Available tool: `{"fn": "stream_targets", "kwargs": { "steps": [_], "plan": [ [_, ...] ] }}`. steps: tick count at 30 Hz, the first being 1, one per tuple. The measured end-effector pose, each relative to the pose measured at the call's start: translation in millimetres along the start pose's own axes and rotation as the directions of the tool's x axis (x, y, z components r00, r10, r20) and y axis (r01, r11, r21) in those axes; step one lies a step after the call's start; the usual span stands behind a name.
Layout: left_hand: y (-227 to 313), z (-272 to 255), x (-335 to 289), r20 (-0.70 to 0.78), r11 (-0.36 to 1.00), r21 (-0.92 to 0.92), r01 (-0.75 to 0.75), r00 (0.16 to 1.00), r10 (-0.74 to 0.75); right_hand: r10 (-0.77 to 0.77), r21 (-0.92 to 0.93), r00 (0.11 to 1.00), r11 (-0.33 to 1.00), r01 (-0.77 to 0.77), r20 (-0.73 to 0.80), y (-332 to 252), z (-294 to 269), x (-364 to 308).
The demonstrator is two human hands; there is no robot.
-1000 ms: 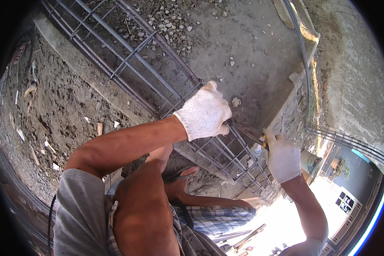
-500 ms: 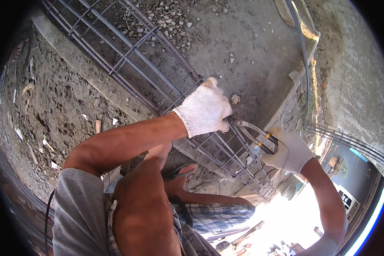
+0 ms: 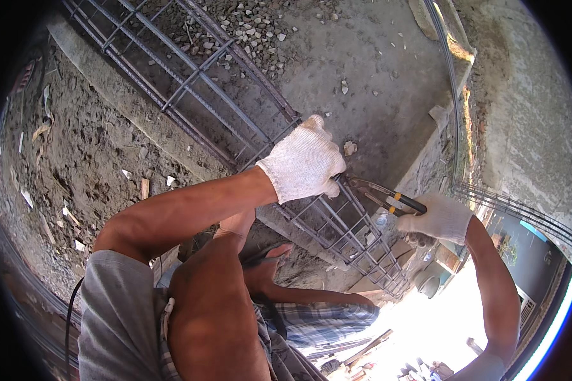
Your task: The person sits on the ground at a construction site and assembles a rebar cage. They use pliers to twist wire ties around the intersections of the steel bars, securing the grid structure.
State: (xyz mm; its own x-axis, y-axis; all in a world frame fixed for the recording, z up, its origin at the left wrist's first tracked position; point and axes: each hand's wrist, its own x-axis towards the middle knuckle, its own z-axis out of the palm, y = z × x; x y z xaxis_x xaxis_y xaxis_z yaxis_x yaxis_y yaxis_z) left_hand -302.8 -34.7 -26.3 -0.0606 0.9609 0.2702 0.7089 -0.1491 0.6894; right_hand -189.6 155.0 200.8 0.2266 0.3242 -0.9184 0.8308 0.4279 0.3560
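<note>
A long cage of steel reinforcing bars runs diagonally from the upper left to the lower right. My left hand, in a white knitted glove, is closed over the cage near the middle of the picture; what lies inside its fingers is hidden. In my gloved right hand are pliers with black and orange handles. Their jaws reach the bars beside my left thumb, but whether they bite on anything is too small to tell.
Loose gravel lies beyond the cage. A low concrete edge runs along its near side, by rough soil with scraps. Long thin bars stretch across the right. A bucket stands near the cage's lower end.
My right hand has moved up and slightly right, turning the plier handles with it. The jaws stay beside my left hand, which keeps its place on the cage.
</note>
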Motion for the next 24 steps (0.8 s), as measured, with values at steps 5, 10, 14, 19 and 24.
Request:
{"fn": "stream_targets", "kwargs": {
  "steps": [5,10,14,19,24],
  "plan": [
    [-1,-1,0,0.028,0.999,-0.014,0.03,0.999,-0.029,-0.559,-0.754,0.727,0.651,0.087,-0.4,-2,24,-11],
    [0,-1,2,-0.02,0.999,-0.041,0.014,1.0,-0.015,-0.938,-0.982,0.288,0.184,-0.053,-0.191,18,21,-10],
    [-1,-4,2,0.01,0.999,-0.027,0.038,0.999,-0.038,-0.911,-0.974,0.351,0.174,-0.143,-0.215,14,11,-3],
    [0,-6,3,0.061,1.0,-0.007,0.012,0.998,-0.012,-0.555,-0.642,0.695,0.747,0.173,-0.458,21,22,6],
    [-1,-6,1,0.063,1.0,0.016,0.015,0.998,-0.016,-0.064,-0.316,0.995,0.948,0.035,-0.082,-20,-4,-14]
  ]
}}
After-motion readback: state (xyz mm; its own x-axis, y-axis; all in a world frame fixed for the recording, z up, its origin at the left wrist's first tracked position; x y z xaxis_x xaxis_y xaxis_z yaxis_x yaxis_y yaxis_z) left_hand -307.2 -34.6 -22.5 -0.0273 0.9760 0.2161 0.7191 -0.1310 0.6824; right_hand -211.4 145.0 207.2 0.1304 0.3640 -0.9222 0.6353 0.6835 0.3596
